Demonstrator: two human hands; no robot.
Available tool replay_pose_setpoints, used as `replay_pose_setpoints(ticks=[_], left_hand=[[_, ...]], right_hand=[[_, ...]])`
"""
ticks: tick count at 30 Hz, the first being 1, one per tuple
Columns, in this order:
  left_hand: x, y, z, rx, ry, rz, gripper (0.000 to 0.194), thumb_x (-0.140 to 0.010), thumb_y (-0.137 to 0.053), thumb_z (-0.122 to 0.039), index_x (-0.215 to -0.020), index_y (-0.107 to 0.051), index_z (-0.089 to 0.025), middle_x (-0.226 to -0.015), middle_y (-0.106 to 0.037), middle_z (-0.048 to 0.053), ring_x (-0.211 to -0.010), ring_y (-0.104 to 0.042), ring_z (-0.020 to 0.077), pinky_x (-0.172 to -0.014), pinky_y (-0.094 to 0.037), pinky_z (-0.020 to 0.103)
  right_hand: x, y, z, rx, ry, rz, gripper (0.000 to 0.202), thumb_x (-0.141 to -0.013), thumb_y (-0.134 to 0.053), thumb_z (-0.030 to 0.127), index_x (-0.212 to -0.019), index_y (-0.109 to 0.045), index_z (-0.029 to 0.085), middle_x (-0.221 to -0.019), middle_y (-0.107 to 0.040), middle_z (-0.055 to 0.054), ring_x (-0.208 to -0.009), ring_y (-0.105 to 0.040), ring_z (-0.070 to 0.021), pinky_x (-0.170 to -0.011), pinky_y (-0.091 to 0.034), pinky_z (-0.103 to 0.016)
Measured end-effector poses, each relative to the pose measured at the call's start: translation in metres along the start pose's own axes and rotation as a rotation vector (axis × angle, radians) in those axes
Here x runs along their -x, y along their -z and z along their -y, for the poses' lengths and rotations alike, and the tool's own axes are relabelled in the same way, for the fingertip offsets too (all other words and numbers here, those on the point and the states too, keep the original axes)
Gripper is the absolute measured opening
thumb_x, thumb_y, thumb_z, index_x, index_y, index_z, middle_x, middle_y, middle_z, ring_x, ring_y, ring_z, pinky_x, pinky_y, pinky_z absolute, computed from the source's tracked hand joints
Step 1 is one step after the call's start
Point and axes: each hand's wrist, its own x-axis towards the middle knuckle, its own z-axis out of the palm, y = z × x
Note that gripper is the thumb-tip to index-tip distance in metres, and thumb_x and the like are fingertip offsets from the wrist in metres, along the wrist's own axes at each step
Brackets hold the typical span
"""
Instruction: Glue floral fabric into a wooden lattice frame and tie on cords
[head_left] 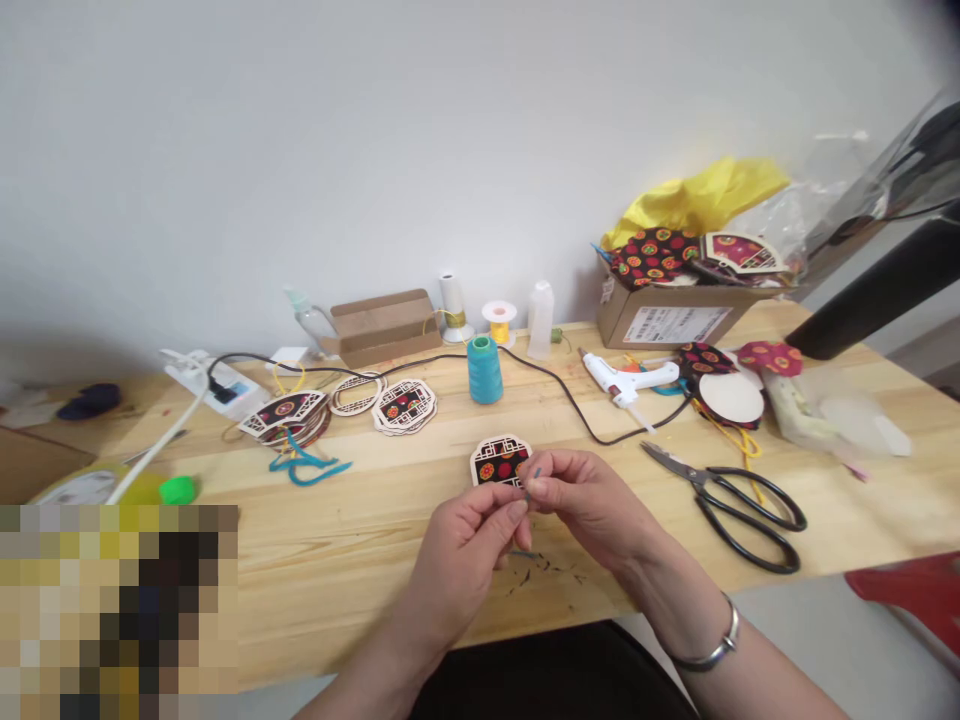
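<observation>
My left hand (480,530) and my right hand (574,495) meet over the front of the table, both with fingers pinched. Between the fingertips runs a short piece of teal cord (534,476), most of it hidden by the fingers. Just behind the hands lies a wooden lattice piece (501,461) with dark floral fabric, partly covered by them. Another bit of teal cord (523,553) and dark scraps lie on the wood beneath. A cone of teal thread (485,370) stands upright farther back.
Black-handled scissors (712,490) lie open at right, with a white glue gun (630,378) behind them. Its black cord crosses the table. Lattice pieces (405,406) are stacked at left. A cardboard box (675,312) of fabric stands back right.
</observation>
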Motion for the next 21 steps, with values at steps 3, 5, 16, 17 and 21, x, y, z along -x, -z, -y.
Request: replay_pose_setpoints(ticks=[3,5,16,17,21], left_hand=[[-0.001,0.001,0.0,-0.064,-0.03,-0.009,0.025,-0.083,-0.059,-0.031,-0.064,-0.061,-0.015,-0.057,-0.052,-0.003,-0.05,-0.034,0.0068,-0.047,-0.026,0.02],[-0.001,0.001,-0.001,-0.118,-0.072,-0.02,0.024,-0.083,-0.059,-0.028,-0.063,-0.061,-0.015,-0.058,-0.054,-0.003,-0.055,-0.041,0.0085,-0.052,-0.031,0.02],[-0.004,0.014,0.004,-0.528,-0.395,-0.077,0.016,-0.087,-0.053,-0.022,-0.086,-0.069,-0.017,-0.078,-0.062,0.003,-0.082,-0.057,0.0176,-0.077,-0.044,0.028],[-0.005,0.016,0.005,-0.571,-0.445,-0.097,0.016,-0.088,-0.053,-0.021,-0.087,-0.069,-0.017,-0.082,-0.063,0.005,-0.086,-0.056,0.0185,-0.08,-0.044,0.03],[-0.01,0.025,0.006,-0.749,-0.539,-0.186,0.019,-0.089,-0.05,-0.019,-0.088,-0.069,-0.018,-0.1,-0.064,0.009,-0.101,-0.053,0.0218,-0.091,-0.042,0.037]], right_hand=[[0.001,0.0,0.004,-0.01,0.024,-0.038,0.023,-0.064,-0.08,0.029,-0.062,-0.061,0.014,-0.064,-0.061,0.001,-0.054,-0.047,-0.0075,-0.055,-0.035,-0.023],[0.002,-0.001,0.008,-0.04,0.038,-0.053,0.025,-0.065,-0.079,0.029,-0.062,-0.06,0.014,-0.067,-0.064,-0.001,-0.049,-0.043,-0.0056,-0.049,-0.03,-0.021],[0.016,0.002,0.043,-0.212,0.257,-0.068,0.02,-0.074,-0.072,0.022,-0.068,-0.054,0.015,-0.061,-0.061,0.002,-0.045,-0.045,-0.0036,-0.042,-0.027,-0.015],[0.018,0.002,0.046,-0.204,0.285,-0.084,0.02,-0.075,-0.071,0.021,-0.068,-0.054,0.015,-0.061,-0.06,0.002,-0.045,-0.045,-0.0035,-0.042,-0.028,-0.015],[0.023,0.005,0.054,-0.169,0.374,-0.143,0.021,-0.078,-0.069,0.021,-0.066,-0.053,0.015,-0.063,-0.059,0.002,-0.047,-0.046,-0.0031,-0.043,-0.03,-0.014]])
